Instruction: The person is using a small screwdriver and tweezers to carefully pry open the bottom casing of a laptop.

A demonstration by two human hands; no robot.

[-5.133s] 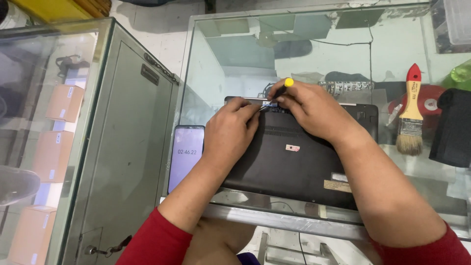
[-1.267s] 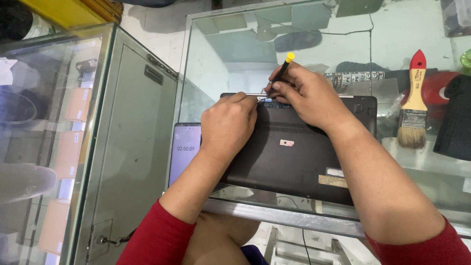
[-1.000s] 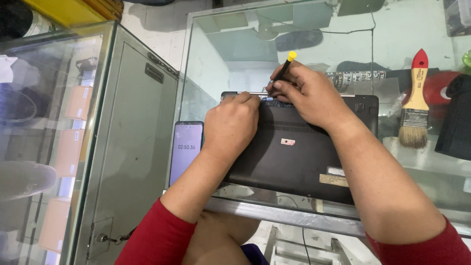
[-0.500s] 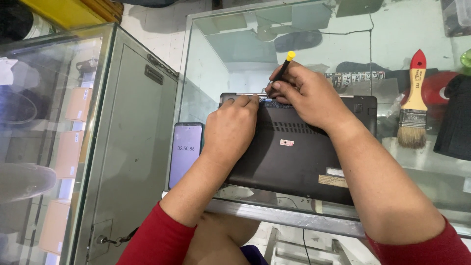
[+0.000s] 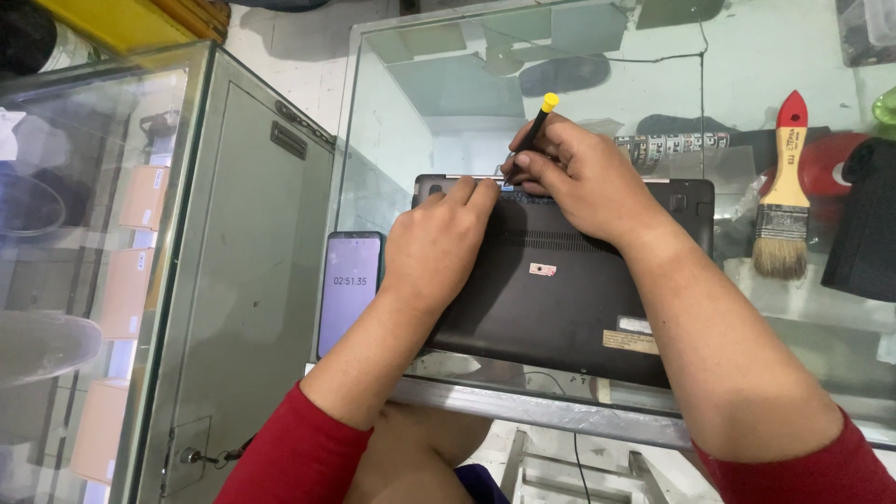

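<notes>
A black laptop (image 5: pixel 560 299) lies bottom side up on a glass counter (image 5: pixel 439 103). My left hand (image 5: pixel 439 247) rests flat on its back cover, fingertips at the far edge. My right hand (image 5: pixel 579 177) grips a thin black screwdriver with a yellow cap (image 5: pixel 537 121), tip down at the laptop's far edge beside my left fingers. The tip itself is hidden by my fingers.
A phone (image 5: pixel 350 291) with a lit screen lies left of the laptop. A paintbrush with a red-tipped wooden handle (image 5: pixel 782 191) and a black object (image 5: pixel 863 229) lie at the right. A glass display case (image 5: pixel 112 261) stands to the left.
The screwdriver stands more upright than five seconds ago. Over the last second both hands have stayed at the laptop's far edge with almost no movement.
</notes>
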